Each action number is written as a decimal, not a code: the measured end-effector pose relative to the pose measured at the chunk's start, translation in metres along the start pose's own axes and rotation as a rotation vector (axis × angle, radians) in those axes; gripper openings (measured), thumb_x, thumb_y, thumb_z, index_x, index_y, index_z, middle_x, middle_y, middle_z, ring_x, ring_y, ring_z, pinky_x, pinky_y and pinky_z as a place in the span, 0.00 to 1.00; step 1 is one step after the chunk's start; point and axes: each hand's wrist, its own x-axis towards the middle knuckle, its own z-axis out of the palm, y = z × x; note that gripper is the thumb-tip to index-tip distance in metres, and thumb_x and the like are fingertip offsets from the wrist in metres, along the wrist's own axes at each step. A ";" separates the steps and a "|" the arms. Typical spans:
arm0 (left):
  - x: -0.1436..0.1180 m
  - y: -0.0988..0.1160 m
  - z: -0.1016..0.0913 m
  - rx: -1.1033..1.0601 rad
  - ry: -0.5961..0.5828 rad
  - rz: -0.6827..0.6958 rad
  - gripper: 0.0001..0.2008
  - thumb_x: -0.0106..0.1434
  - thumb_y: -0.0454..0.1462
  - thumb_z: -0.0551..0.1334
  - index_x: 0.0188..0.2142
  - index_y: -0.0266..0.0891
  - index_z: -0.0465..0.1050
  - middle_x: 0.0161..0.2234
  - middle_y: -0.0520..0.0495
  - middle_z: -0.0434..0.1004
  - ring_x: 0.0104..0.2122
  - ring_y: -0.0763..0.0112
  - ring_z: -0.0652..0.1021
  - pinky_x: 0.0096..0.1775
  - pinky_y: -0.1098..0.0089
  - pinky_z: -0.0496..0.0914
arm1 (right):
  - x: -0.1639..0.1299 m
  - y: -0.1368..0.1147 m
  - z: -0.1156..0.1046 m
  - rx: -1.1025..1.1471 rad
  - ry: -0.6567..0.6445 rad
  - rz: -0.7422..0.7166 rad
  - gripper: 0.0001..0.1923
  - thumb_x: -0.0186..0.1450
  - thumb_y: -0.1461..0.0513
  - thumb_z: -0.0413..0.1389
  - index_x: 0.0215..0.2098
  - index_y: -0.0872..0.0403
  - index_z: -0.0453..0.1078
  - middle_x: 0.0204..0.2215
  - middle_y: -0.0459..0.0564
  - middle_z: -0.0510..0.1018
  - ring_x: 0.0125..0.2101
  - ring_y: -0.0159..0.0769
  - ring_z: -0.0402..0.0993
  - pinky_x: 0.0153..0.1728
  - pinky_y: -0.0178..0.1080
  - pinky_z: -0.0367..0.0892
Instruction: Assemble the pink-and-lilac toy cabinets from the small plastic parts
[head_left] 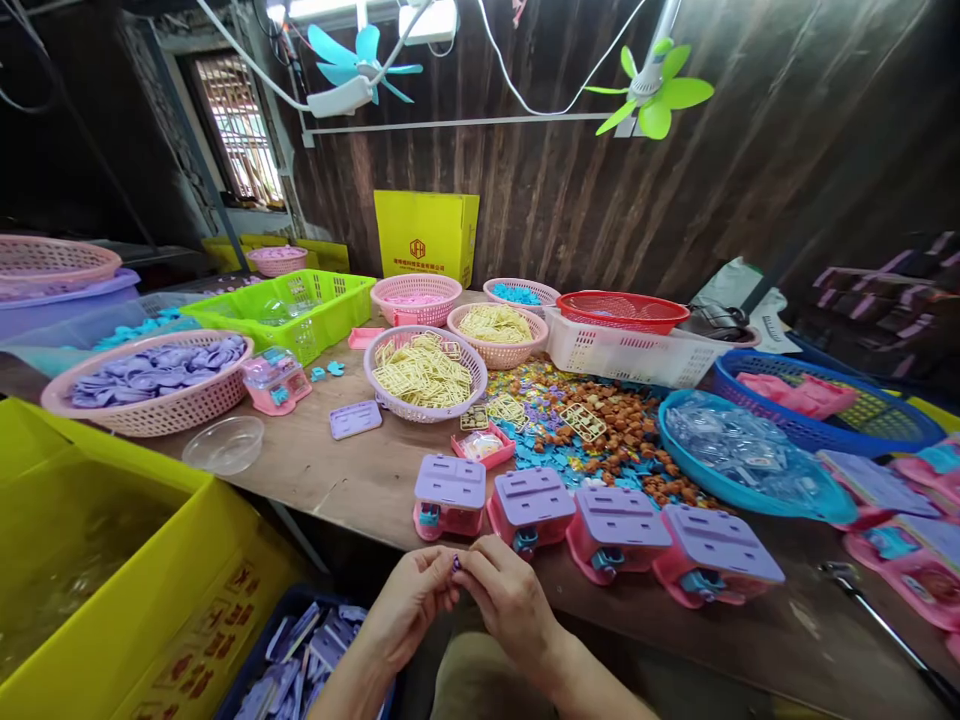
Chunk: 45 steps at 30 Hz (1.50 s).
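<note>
Together, the left hand [409, 600] and right hand [510, 598] pinched a small purple piece [456, 564] between fingertips, near a row of pink toys [450, 497] on the table [337, 470].

Tiny purple piece [456, 563] — pinched between fingertips of both hands, just below the table edge.

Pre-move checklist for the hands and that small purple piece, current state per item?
1. Small purple piece pinched between both hands: ok.
2. Left hand and right hand both in view: ok.
3. Piece's orientation: cannot tell, too small.
4. Four pink toy units lined up at the table edge, purple lids up: ok.
5. Spare purple parts in the blue bin below: ok.
</note>
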 end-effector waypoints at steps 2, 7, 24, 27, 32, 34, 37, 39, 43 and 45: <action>0.000 0.002 -0.002 0.034 0.005 0.021 0.20 0.44 0.47 0.71 0.24 0.30 0.73 0.19 0.51 0.69 0.18 0.83 0.67 0.23 0.79 0.59 | 0.003 0.000 -0.001 0.045 -0.038 0.006 0.15 0.69 0.63 0.44 0.30 0.54 0.69 0.25 0.48 0.70 0.26 0.30 0.66 0.26 0.31 0.64; 0.000 0.005 -0.004 0.062 -0.013 0.005 0.22 0.43 0.49 0.71 0.22 0.31 0.70 0.18 0.51 0.69 0.16 0.81 0.68 0.21 0.79 0.58 | 0.009 0.002 -0.005 0.135 -0.085 0.057 0.12 0.68 0.63 0.46 0.33 0.54 0.70 0.25 0.48 0.72 0.26 0.31 0.68 0.28 0.32 0.64; 0.002 0.003 0.002 0.052 0.056 0.002 0.24 0.42 0.52 0.69 0.21 0.32 0.69 0.17 0.51 0.70 0.14 0.81 0.67 0.18 0.79 0.57 | 0.015 -0.001 0.001 0.190 -0.013 0.225 0.11 0.67 0.62 0.48 0.32 0.55 0.70 0.25 0.47 0.70 0.26 0.31 0.68 0.28 0.32 0.63; 0.003 0.001 0.003 0.200 0.175 0.112 0.24 0.43 0.54 0.67 0.20 0.32 0.70 0.16 0.50 0.70 0.14 0.79 0.68 0.18 0.78 0.57 | 0.009 -0.001 0.012 0.030 0.025 0.154 0.13 0.68 0.63 0.45 0.31 0.55 0.68 0.24 0.48 0.71 0.26 0.32 0.67 0.28 0.33 0.63; 0.001 0.004 -0.005 0.521 0.233 0.220 0.24 0.50 0.55 0.60 0.19 0.33 0.70 0.14 0.50 0.69 0.14 0.77 0.67 0.19 0.76 0.59 | 0.012 0.000 0.013 -0.095 -0.123 0.069 0.12 0.68 0.64 0.45 0.30 0.55 0.67 0.25 0.48 0.70 0.27 0.32 0.66 0.27 0.32 0.61; -0.001 0.005 -0.009 0.624 0.239 0.228 0.23 0.52 0.53 0.59 0.19 0.34 0.70 0.15 0.50 0.69 0.15 0.76 0.68 0.19 0.75 0.60 | 0.018 0.003 0.008 -0.127 -0.244 0.011 0.12 0.67 0.66 0.46 0.28 0.54 0.67 0.24 0.46 0.69 0.25 0.31 0.65 0.26 0.32 0.59; -0.002 0.005 -0.015 0.748 0.223 0.240 0.20 0.55 0.50 0.57 0.19 0.35 0.68 0.16 0.52 0.68 0.15 0.76 0.67 0.18 0.76 0.59 | 0.025 0.008 0.001 -0.120 -0.385 -0.094 0.11 0.65 0.69 0.48 0.27 0.54 0.67 0.23 0.45 0.70 0.25 0.30 0.64 0.25 0.31 0.57; 0.000 0.003 -0.018 0.767 0.216 0.246 0.20 0.56 0.49 0.56 0.18 0.37 0.66 0.16 0.53 0.66 0.15 0.77 0.66 0.18 0.76 0.58 | 0.028 0.010 -0.003 -0.108 -0.420 -0.148 0.11 0.64 0.71 0.48 0.28 0.55 0.67 0.24 0.45 0.70 0.25 0.30 0.65 0.25 0.32 0.57; 0.005 -0.003 -0.018 0.651 0.220 0.225 0.22 0.54 0.53 0.56 0.18 0.38 0.62 0.14 0.55 0.61 0.13 0.77 0.65 0.17 0.75 0.57 | 0.032 0.010 -0.005 -0.097 -0.455 -0.222 0.12 0.64 0.72 0.46 0.29 0.55 0.67 0.25 0.46 0.72 0.26 0.31 0.66 0.26 0.32 0.58; 0.007 -0.005 -0.016 0.559 0.173 0.173 0.23 0.52 0.56 0.56 0.19 0.39 0.61 0.14 0.55 0.61 0.13 0.76 0.66 0.16 0.75 0.57 | 0.034 0.010 -0.004 -0.088 -0.436 -0.221 0.12 0.64 0.72 0.45 0.29 0.55 0.67 0.25 0.46 0.72 0.25 0.30 0.66 0.26 0.32 0.58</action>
